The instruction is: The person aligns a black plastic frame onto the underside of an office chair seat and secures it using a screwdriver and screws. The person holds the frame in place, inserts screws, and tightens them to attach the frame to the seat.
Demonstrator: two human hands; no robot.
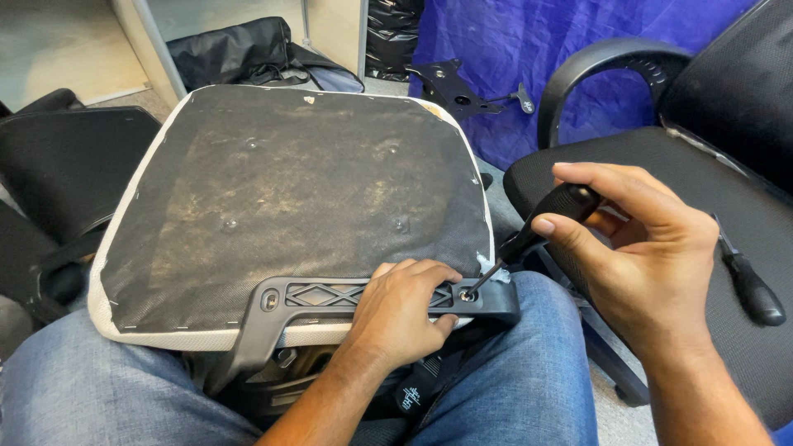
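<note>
The right hand (640, 248) is closed around a black-handled screwdriver (537, 231), its tip set in a screw hole (467, 293) of the black plastic bracket (330, 299). Just left of that tip, the left hand (401, 310) presses flat on the bracket, fingers curled over it, against the upturned seat cushion (289, 190) on the person's lap.

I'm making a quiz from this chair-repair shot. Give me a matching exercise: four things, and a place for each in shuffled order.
Things:
1. left hand
2. right hand
3. spare screwdriver
4. metal plate

Places:
A. lying on the black chair seat at right
B. on the floor by the blue sheet
C. pressing on the black plastic bracket
D. gripping a screwdriver handle

Pairs: 1-C, 2-D, 3-A, 4-B
</note>
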